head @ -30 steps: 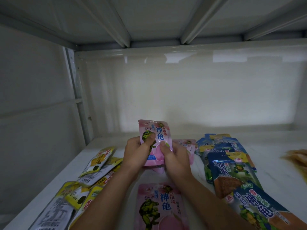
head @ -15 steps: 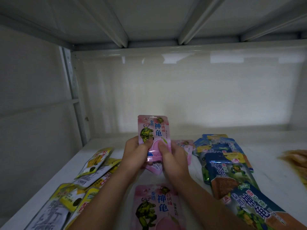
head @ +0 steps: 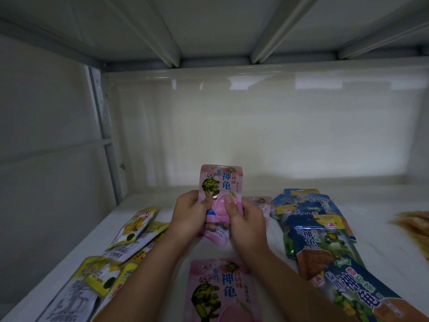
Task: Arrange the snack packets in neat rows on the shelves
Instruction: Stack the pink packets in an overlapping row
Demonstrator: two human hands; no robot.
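Observation:
Both my hands hold a small stack of pink snack packets (head: 220,184) upright above the middle of the white shelf (head: 383,205). My left hand (head: 189,214) grips the stack's left side with its thumb on the front. My right hand (head: 246,217) grips the right side, thumb pressed on the front packet. A second pink packet (head: 217,232) sticks out below the front one, back side showing. Another pink packet (head: 220,289) lies flat near the front edge, and one more pink packet (head: 261,204) lies behind my right hand.
Yellow packets (head: 137,226) lie scattered at the left, with more yellow and grey ones (head: 92,282) near the front left. Blue packets (head: 311,219) overlap in a line at the right. An orange-brown pile (head: 415,224) sits at the far right. The shelf's back wall (head: 255,135) stands behind.
The held pink stack has risen slightly and stands more upright. My hands keep the same grip.

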